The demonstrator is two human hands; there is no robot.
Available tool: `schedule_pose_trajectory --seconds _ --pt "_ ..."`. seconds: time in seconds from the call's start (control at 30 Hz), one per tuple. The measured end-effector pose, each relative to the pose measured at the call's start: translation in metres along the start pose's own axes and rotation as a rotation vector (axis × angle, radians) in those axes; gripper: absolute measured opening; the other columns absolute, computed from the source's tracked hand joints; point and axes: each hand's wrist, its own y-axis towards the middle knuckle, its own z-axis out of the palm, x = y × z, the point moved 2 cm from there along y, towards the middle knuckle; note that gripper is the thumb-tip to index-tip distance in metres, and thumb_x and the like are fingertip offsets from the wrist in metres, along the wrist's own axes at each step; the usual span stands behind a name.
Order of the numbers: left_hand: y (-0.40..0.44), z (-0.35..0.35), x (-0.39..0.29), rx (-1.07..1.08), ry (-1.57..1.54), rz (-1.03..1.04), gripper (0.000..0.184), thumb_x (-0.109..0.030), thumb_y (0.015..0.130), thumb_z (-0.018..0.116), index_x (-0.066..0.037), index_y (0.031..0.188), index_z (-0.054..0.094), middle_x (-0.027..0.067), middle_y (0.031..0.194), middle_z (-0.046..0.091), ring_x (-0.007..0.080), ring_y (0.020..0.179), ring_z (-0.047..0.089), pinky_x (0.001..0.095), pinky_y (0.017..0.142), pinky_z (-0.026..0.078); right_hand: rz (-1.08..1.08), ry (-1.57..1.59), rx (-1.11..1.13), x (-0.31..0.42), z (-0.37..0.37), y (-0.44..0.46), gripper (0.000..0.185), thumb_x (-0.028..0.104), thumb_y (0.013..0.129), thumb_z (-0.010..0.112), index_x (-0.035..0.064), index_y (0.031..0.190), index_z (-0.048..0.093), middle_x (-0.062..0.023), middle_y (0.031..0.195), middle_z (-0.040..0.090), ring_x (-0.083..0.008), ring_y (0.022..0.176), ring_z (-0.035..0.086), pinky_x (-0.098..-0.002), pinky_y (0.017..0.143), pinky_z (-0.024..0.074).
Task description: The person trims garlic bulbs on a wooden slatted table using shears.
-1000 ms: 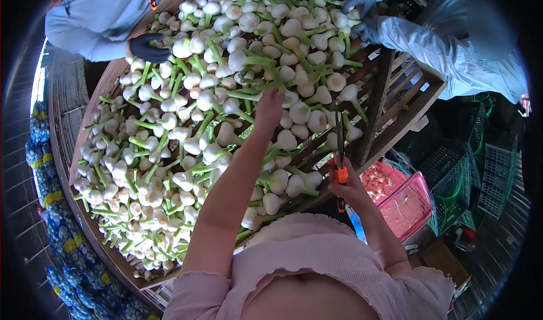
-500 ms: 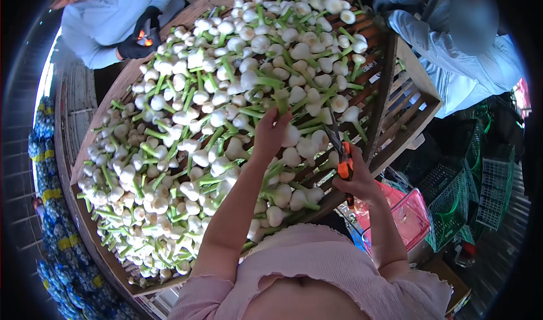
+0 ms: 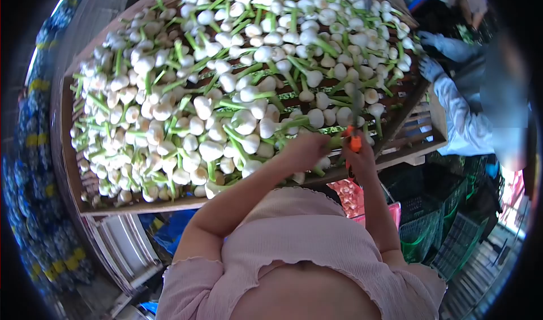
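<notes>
White garlic bulbs (image 3: 244, 121) with short green stems lie piled across a slatted wooden tray (image 3: 141, 208). Near the tray's front edge, my left hand (image 3: 307, 150) is closed on a garlic with a green stem (image 3: 335, 143), which sticks out toward my right hand; its bulb is mostly hidden. Closed round the orange handles of a pair of shears (image 3: 354, 141) is my right hand (image 3: 361, 159). The shears' blades point away from me over the bulbs, just beside the stem. Whether they touch it, I cannot tell.
At the right, a co-worker's gloved hands (image 3: 432, 68) are at the tray's edge. Green plastic crates (image 3: 421, 229) stand below right, beside a pink-red container (image 3: 348, 197) holding bulbs. Blue and yellow bundles (image 3: 37, 139) line the left side.
My view has shifted and turned. My left hand has come from over the pile to beside the shears, bringing a green-stemmed garlic. My right hand still holds the shears.
</notes>
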Motion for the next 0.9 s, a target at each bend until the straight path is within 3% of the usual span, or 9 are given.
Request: schedule_pose_trajectory --seconds 0.1,0.2,0.3,0.4,0.5,0.6,0.7,0.73,0.9 --pt "0.005 0.037 0.012 0.003 -0.194 0.077 0.033 -0.021 0.083 0.058 -0.007 0.113 0.054 0.0159 0.099 0.059 0.0336 0.093 0.056 0.0409 0.08 0.044 -0.139 -0.18 -0.015 -0.002 -0.012 0.015 0.062 0.012 0.066 0.066 0.0034 0.121 0.038 -0.0083 0.101 0.049 -0.0177 0.088 0.05 -0.0297 0.075 0.0423" --pt "-0.018 0.034 0.033 -0.352 -0.026 0.236 0.037 -0.02 0.085 0.056 -0.008 0.12 0.05 0.013 0.107 0.057 0.031 0.098 0.055 0.0387 0.083 0.044 -0.278 -0.63 0.02 0.018 -0.012 0.04 0.074 0.023 0.06 0.07 0.0034 0.123 0.037 -0.0173 0.113 0.046 -0.0308 0.102 0.047 -0.0395 0.088 0.0389" --pt "-0.066 -0.01 0.031 -0.27 -0.144 0.105 0.037 -0.017 0.086 0.056 -0.007 0.121 0.05 0.011 0.112 0.054 0.0288 0.1 0.054 0.0361 0.084 0.044 -0.254 -1.023 0.172 0.026 0.016 0.068 0.079 0.031 0.056 0.072 0.0025 0.122 0.038 -0.0192 0.114 0.045 -0.0333 0.106 0.045 -0.0425 0.09 0.037" --pt "-0.113 -0.027 0.048 -0.286 -0.254 -0.028 0.033 -0.011 0.085 0.057 -0.003 0.116 0.054 0.0109 0.104 0.057 0.0249 0.095 0.056 0.0316 0.083 0.044 -0.375 -1.031 0.104 0.021 0.066 0.089 0.075 0.031 0.059 0.071 0.0034 0.121 0.039 -0.0185 0.106 0.051 -0.0337 0.098 0.051 -0.0416 0.086 0.04" --pt "-0.151 -0.029 0.07 -0.445 -0.329 -0.124 0.026 -0.011 0.085 0.058 -0.004 0.109 0.058 0.0108 0.098 0.06 0.0222 0.091 0.059 0.0304 0.077 0.047 -0.151 -0.688 0.206 0.027 0.098 0.114 0.059 0.032 0.062 0.071 0.0023 0.107 0.046 -0.014 0.095 0.056 -0.0303 0.087 0.056 -0.0406 0.078 0.0442" --pt "-0.184 -0.027 0.099 -0.602 -0.422 -0.19 0.023 -0.006 0.086 0.056 -0.001 0.108 0.058 0.0105 0.098 0.061 0.0179 0.09 0.059 0.0281 0.078 0.047 -0.155 -0.7 0.089 0.013 0.094 0.133 0.055 0.026 0.065 0.069 0.0011 0.109 0.047 -0.0127 0.091 0.058 -0.0269 0.08 0.058 -0.037 0.073 0.0468" --pt "-0.207 -0.027 0.129 -0.78 -0.543 -0.299 0.021 -0.003 0.087 0.054 0.001 0.106 0.059 0.0094 0.098 0.061 0.0146 0.089 0.058 0.0261 0.079 0.046 -0.21 -0.327 0.164 0.007 0.066 0.142 0.059 0.024 0.065 0.067 0.0017 0.116 0.047 -0.0106 0.092 0.058 -0.0242 0.081 0.058 -0.0355 0.073 0.0464" --pt "-0.212 -0.027 0.138 -0.839 -0.578 -0.341 0.02 -0.003 0.087 0.054 0.001 0.106 0.059 0.0087 0.097 0.061 0.0135 0.089 0.058 0.0252 0.08 0.046 -0.142 -0.552 0.252 0.009 0.054 0.15 0.069 0.025 0.063 0.067 0.001 0.123 0.043 -0.0095 0.094 0.058 -0.021 0.083 0.057 -0.0328 0.075 0.0456" --pt "-0.212 -0.032 0.156 -0.963 -0.679 -0.368 0.019 -0.003 0.087 0.054 0.001 0.104 0.06 0.0064 0.095 0.061 0.0112 0.088 0.058 0.0232 0.08 0.045 0.184 -0.607 0.466 0.037 0.061 0.16 0.07 0.028 0.063 0.067 -0.0017 0.121 0.041 -0.0097 0.097 0.056 -0.0178 0.084 0.055 -0.0313 0.077 0.0433"
